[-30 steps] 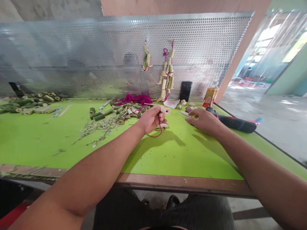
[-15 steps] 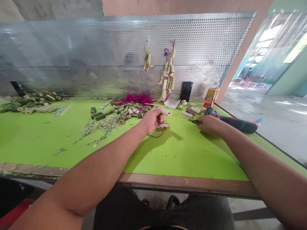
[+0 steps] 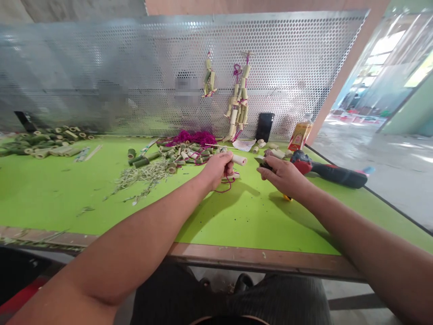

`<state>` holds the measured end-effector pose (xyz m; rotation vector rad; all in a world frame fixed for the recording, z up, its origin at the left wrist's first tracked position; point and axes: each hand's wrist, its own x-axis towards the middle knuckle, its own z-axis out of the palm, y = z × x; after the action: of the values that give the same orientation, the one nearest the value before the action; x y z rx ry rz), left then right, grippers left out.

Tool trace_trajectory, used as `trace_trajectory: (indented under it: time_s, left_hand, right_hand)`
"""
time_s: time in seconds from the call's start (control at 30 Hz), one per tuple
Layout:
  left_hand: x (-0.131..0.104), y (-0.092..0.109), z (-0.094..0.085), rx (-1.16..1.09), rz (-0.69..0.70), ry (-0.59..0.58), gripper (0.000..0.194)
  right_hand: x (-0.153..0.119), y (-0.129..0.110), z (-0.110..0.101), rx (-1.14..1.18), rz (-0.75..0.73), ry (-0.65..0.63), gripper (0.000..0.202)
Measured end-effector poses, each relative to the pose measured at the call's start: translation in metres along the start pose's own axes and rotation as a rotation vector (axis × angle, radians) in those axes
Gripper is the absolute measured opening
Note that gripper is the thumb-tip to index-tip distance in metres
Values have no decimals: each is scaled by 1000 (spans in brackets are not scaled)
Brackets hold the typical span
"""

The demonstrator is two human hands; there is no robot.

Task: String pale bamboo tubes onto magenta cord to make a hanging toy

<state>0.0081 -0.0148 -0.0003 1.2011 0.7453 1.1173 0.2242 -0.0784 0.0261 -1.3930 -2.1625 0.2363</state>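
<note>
Green bench (image 3: 67, 194); left hand (image 3: 216, 169) grips bamboo tube (image 3: 238, 160), poking out at 2 o'clock; right hand (image 3: 282, 176) clasps knife (image 3: 264, 163).

Small craft workshop, bamboo toy making. Green worktable (image 3: 67, 194) with worn wooden edge, perforated metal screen (image 3: 135, 67) standing at 12 o'clock. Cut bamboo tubes (image 3: 43, 144) piled at 10 o'clock, more tubes and shavings (image 3: 142, 174) near centre, magenta cord (image 3: 196, 136) beside them. Finished bamboo hangings (image 3: 238, 106) strung on screen as samples. Power drill (image 3: 329, 171) lying at 2 o'clock, bottle (image 3: 300, 134) and phone (image 3: 264, 126) leaning at screen. Bare concrete floor (image 3: 382, 153) and plastic sheeting (image 3: 389, 58) at 2 o'clock.
</note>
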Motion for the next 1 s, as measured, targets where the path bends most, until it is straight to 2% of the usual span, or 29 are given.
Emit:
trace_trajectory:
  time_s: [0.3,0.6,1.0]
  left_hand:
    - [-4,-3,6,55,16,-18,29]
    - [-5,-2,8,45,6,-31,30]
    - [-8,-3,12,63,-3,-44,28]
  right_hand:
    - [-6,-19,-3,-162,123,-74,37]
    - [-8,-25,0,-357,109,-84,36]
    - [-8,-26,-1,-370,100,-92,39]
